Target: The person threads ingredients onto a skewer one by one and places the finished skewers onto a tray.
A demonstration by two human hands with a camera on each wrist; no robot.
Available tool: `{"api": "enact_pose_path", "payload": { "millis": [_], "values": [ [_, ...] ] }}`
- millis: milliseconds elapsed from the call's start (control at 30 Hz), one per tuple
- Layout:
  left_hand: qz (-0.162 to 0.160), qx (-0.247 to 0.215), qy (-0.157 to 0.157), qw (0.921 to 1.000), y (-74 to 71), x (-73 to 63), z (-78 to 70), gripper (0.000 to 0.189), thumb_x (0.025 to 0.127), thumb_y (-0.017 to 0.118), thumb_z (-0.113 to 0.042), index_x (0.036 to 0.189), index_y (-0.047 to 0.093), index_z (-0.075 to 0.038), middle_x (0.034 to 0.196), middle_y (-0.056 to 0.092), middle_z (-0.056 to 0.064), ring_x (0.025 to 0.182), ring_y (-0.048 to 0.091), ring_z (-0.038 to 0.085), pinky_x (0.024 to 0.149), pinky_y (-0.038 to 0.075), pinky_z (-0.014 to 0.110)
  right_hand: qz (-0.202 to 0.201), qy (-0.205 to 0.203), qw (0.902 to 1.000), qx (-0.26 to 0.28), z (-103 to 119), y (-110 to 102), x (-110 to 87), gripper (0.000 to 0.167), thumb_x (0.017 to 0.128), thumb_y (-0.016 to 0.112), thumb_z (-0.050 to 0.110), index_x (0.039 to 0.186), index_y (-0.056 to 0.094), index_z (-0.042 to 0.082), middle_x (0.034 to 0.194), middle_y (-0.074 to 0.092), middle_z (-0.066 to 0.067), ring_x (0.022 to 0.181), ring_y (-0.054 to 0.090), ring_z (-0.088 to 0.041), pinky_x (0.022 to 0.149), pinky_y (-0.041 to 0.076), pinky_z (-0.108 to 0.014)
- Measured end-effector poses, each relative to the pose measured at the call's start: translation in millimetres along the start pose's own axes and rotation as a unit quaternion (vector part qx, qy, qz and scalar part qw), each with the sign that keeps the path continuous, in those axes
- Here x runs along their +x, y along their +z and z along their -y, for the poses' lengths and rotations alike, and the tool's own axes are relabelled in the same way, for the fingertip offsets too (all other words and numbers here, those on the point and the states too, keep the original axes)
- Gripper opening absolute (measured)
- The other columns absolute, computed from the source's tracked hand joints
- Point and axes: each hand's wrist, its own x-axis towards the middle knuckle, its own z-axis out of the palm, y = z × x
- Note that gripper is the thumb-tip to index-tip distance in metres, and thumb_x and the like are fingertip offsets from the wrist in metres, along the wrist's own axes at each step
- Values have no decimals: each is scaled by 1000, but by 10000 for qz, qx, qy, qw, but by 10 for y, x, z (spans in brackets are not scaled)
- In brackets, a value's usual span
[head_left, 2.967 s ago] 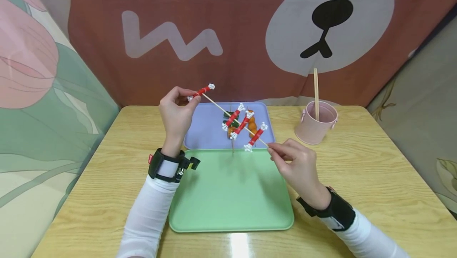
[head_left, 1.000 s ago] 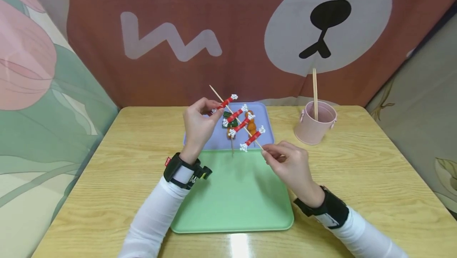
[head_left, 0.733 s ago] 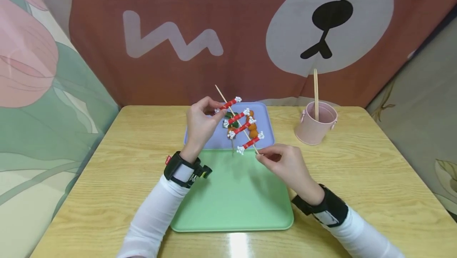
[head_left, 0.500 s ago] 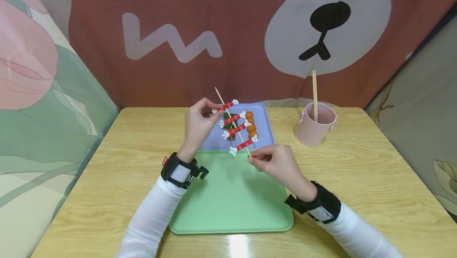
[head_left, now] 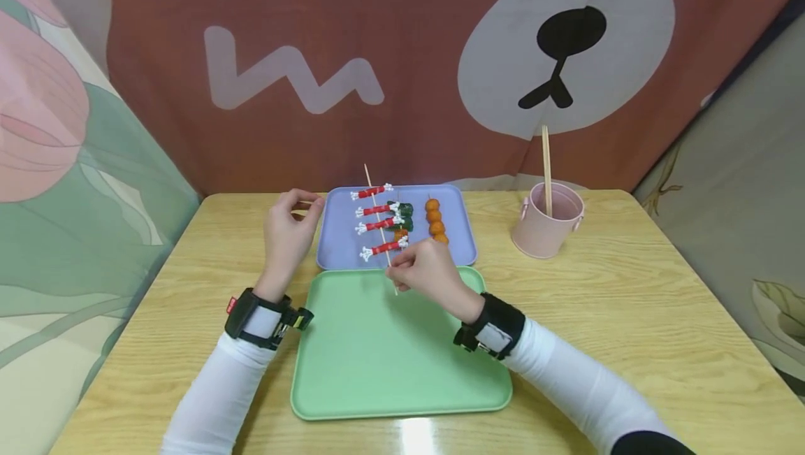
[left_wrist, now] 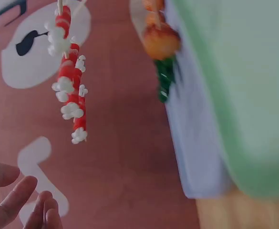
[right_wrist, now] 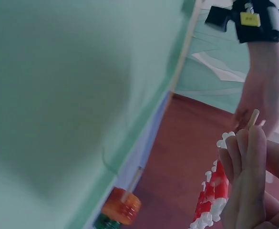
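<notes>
My right hand pinches the lower end of a wooden skewer threaded with several red pieces that have white knobby ends. In the right wrist view the skewer's butt pokes out past those fingers. The loaded skewer is held up in front of the lavender tray, clear of it in the left wrist view. My left hand is apart to the left with nothing in it, its fingers spread loosely. On the lavender tray lie a skewer of orange balls and one with green pieces, partly hidden.
Nearest me lies a green tray, touching the lavender tray's front edge. A pink bucket with thin sticks stands at the right on the wooden table. A bear-print cloth hangs behind.
The left hand slid a red piece down the skewer, then let go and moved left. The right hand carried the skewer leftward, turning it more upright in view.
</notes>
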Motion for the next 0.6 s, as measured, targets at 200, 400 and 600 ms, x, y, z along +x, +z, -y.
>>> {"api": "enact_pose_path", "payload": {
  "millis": [200,400,600],
  "values": [
    [-82,402,90,9991,-197,-66,170,18,89,65,-17,94,69,-1,96,64,14,87,60,23,69,45,21,-2,152,9997,-185,-4,199,217,7,79,75,13,77,76,6,62,70,-1,50,63,-5,54,52,-22],
    [-257,600,88,9978,-367,-100,236,20,89,64,-18,95,69,1,96,64,15,90,59,27,69,43,21,44,441,9990,-88,1,362,375,6,78,75,10,76,76,4,63,70,-4,49,64,-7,51,52,-22],
    [-377,592,116,9975,-480,-123,232,21,89,64,-17,96,68,3,97,64,16,90,58,24,69,41,18,67,828,9965,4,5,469,478,7,78,75,9,77,75,2,64,70,-6,49,65,-9,49,52,-22]
  ]
}}
